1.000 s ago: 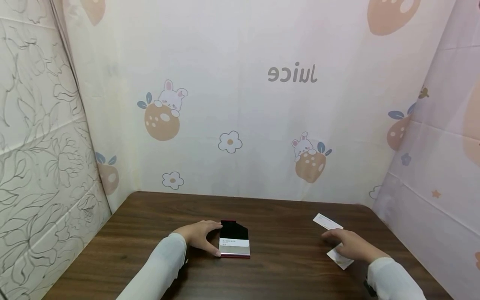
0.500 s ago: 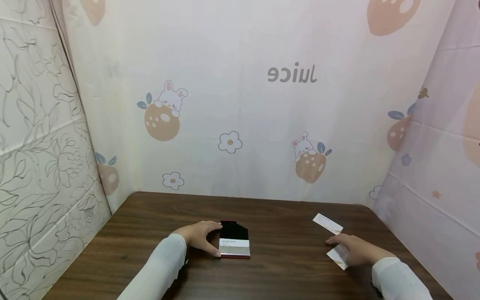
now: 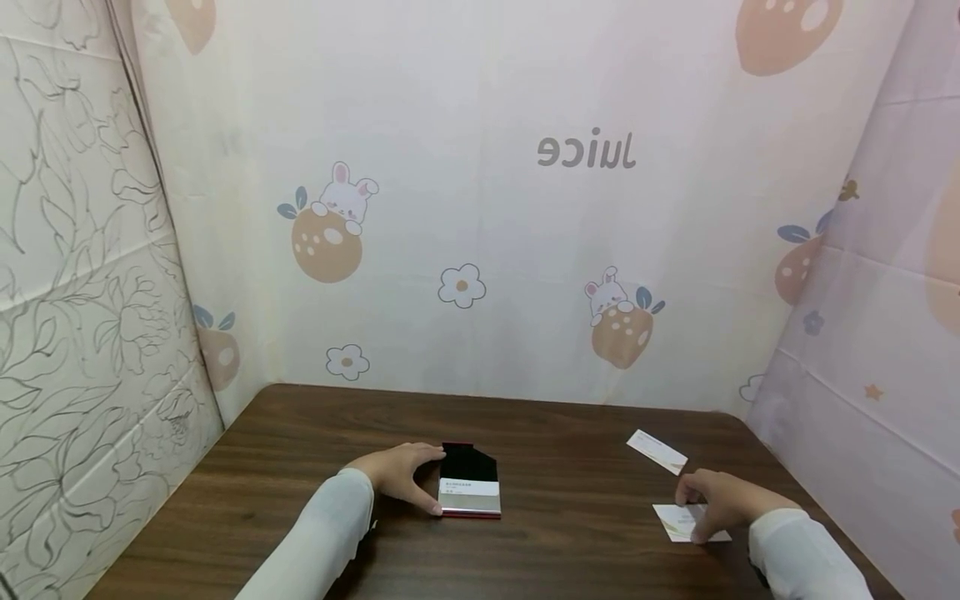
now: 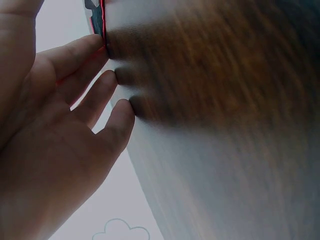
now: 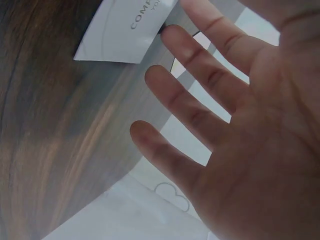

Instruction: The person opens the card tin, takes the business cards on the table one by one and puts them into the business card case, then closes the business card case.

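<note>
A business card case (image 3: 471,462), black inside with a red edge and a silver lower part, lies open on the table. A white card (image 3: 483,487) shows inside it. My left hand (image 3: 397,472) holds the case by its left side, thumb at the near corner and index finger at the far one. In the left wrist view its other fingers (image 4: 120,112) spread beside the red edge. Over on the right, my right hand (image 3: 727,502) grips a white business card (image 3: 672,518) between thumb and index finger at opposite long edges. The right wrist view shows printed lettering on this card (image 5: 120,37).
Another white business card (image 3: 657,451) lies farther back, just beyond the right hand. The dark wood table (image 3: 555,475) meets a patterned curtain (image 3: 480,333) at its back edge. More patterned cloth hangs at both sides.
My right hand has come back toward me, with thumb and index finger now across the nearer card, which has turned from slanted to nearly level. The left hand and the case have stayed put.
</note>
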{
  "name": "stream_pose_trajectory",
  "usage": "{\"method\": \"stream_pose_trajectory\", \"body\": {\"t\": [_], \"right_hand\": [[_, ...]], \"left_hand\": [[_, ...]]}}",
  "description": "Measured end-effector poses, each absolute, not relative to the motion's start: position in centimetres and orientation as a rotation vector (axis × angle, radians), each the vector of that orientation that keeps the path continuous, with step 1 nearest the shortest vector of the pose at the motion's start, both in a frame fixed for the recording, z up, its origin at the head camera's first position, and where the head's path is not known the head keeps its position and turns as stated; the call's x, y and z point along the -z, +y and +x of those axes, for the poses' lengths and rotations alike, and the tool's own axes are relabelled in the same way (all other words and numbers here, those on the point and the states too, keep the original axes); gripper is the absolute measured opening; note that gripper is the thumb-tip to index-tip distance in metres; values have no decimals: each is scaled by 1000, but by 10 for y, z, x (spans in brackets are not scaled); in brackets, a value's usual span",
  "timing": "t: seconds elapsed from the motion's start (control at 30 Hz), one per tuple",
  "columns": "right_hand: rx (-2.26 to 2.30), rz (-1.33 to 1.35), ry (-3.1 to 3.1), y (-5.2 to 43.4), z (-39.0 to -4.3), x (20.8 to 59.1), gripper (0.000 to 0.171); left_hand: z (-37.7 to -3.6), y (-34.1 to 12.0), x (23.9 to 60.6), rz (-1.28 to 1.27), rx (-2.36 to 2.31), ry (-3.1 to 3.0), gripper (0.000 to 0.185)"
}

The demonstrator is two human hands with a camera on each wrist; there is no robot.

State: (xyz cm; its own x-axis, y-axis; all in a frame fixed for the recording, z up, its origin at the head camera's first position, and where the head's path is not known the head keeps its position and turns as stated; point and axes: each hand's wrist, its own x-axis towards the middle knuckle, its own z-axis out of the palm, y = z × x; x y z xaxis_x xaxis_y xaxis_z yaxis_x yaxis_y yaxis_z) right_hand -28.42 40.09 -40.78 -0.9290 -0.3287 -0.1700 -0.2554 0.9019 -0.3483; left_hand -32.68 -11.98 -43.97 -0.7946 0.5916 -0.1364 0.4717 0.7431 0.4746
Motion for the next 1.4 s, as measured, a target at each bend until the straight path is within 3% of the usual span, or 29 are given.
{"method": "stream_pose_trajectory", "body": {"t": [0.57, 0.9, 1.2, 1.4], "right_hand": [[622, -392, 2816, 407, -288, 419, 51], [632, -515, 2846, 414, -289, 425, 50], [655, -537, 2905, 423, -287, 425, 42], [599, -602, 2929, 427, -288, 425, 26]], "left_hand": [[-323, -118, 441, 801, -600, 2677, 93], [-323, -117, 443, 804, -605, 2675, 94], [-319, -115, 441, 806, -614, 2682, 94], [-320, -115, 443, 807, -611, 2685, 94]]}}
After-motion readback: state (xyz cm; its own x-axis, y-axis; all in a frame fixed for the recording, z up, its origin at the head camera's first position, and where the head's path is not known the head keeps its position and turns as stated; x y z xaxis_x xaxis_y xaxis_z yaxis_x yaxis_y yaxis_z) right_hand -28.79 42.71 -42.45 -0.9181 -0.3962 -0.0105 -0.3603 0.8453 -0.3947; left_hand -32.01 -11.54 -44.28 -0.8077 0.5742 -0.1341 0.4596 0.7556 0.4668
